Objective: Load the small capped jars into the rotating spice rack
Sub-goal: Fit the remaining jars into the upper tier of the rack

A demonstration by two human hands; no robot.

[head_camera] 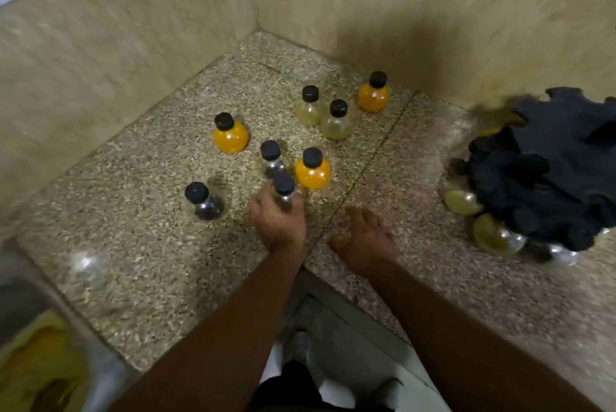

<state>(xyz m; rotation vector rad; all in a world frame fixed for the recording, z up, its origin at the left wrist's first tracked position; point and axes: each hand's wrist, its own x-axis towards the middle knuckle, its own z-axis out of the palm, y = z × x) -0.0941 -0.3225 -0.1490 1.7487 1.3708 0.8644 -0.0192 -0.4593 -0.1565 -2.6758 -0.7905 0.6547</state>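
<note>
Left hand [278, 216] is curled round an upright clear jar [284, 193], cap up. Right hand [365, 238] rests open on the desk [133, 245], holding nothing. It is nearer the spice rack [560, 161], at 3 o'clock from the jar. Other jars [230, 135] stand beyond.

Kitchen: granite counter [166, 261], tiled walls [133, 28]

Speckled stone counter [133, 261], beige walls [140, 45], perhaps marble, meeting in a corner (dimly lit)
</note>
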